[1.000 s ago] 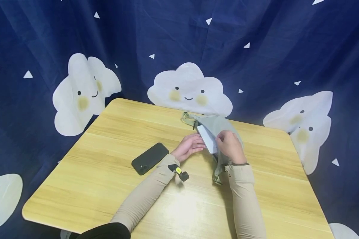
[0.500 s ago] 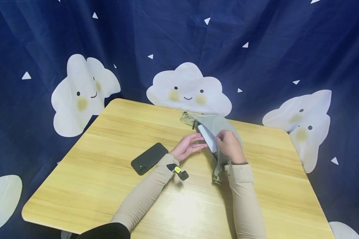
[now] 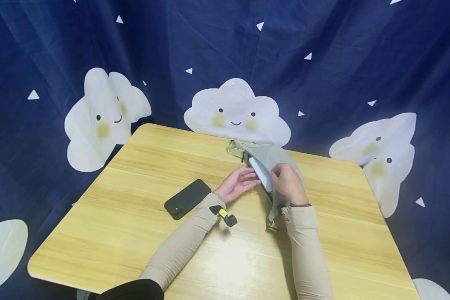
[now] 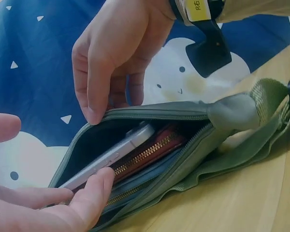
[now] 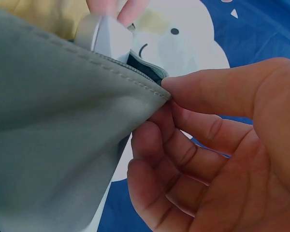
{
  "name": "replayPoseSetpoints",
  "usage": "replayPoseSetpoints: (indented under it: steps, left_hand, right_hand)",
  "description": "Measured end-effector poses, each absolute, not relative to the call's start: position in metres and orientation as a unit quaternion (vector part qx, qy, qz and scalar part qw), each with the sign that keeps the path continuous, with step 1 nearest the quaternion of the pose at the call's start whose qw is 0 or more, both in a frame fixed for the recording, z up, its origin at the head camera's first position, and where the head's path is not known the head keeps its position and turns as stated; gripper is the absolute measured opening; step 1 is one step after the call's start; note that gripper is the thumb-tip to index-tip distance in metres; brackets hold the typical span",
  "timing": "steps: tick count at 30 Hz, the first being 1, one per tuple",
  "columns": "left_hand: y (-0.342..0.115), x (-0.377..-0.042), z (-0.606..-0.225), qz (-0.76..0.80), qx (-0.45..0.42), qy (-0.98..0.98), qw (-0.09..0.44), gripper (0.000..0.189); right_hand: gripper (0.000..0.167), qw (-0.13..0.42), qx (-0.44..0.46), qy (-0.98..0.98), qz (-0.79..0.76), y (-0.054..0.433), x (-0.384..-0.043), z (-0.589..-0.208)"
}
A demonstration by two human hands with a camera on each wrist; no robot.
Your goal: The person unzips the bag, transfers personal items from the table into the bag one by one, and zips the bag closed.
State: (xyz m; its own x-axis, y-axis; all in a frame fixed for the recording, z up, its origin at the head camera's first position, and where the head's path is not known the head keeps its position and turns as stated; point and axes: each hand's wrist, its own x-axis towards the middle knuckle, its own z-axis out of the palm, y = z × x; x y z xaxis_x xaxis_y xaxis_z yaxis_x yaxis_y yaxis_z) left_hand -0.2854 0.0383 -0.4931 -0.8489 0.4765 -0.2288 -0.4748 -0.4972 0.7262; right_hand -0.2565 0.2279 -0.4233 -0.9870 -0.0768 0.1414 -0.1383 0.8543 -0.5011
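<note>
A grey-green belt bag [image 3: 275, 154] lies at the back of the table, its zipped mouth spread wide. Inside it sits a light-coloured smartphone [image 4: 113, 153], tilted, with its side buttons and camera bump showing. My left hand [image 3: 235, 185] presses straight fingertips against the phone's edge, its thumb apart from it. With thumb and fingers my right hand [image 3: 289, 183] pinches the bag's opening edge [image 5: 152, 92] and holds it up. A red-brown zipped pouch [image 4: 152, 153] lies beside the phone in the bag, near another brass zip on blue-grey fabric [image 4: 135, 181].
On the wooden table [image 3: 108, 233], a black smartphone [image 3: 188, 199] lies left of my left hand. The bag's strap [image 4: 237, 154] trails over the tabletop. A blue curtain [image 3: 225, 41] with clouds hangs behind the table's far edge.
The light-coloured phone has slid slightly deeper into the bag, with my left fingers following it to the right. My right hand keeps its pinch on the bag's edge.
</note>
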Motion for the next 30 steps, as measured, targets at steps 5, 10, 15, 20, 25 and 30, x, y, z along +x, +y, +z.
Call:
replayPoseSetpoints:
  steps: [5,10,15,20,25,30]
  left_hand:
    - [0.039,-0.286,-0.494,0.870,0.011,0.406,0.281,0.053]
    - [0.041,-0.286,-0.494,0.875,0.013,0.392,0.283,0.051]
    - [0.045,-0.287,-0.494,0.882,0.018,0.373,0.286,0.057]
    - [0.048,-0.289,-0.496,0.887,0.015,0.366,0.281,0.063]
    - [0.049,-0.289,-0.496,0.888,0.021,0.357,0.289,0.065]
    - [0.048,-0.287,-0.495,0.888,0.021,0.353,0.293,0.072]
  right_hand:
    - [0.019,0.054,0.057,-0.961,0.265,0.227,-0.256,-0.423]
    - [0.018,0.055,0.063,-0.960,0.267,0.227,-0.257,-0.424]
    - [0.017,0.061,0.067,-0.960,0.264,0.227,-0.259,-0.424]
    - [0.017,0.059,0.068,-0.960,0.265,0.227,-0.259,-0.424]
    - [0.017,0.058,0.067,-0.960,0.265,0.227,-0.259,-0.425]
    - [0.018,0.055,0.069,-0.959,0.268,0.227,-0.258,-0.424]
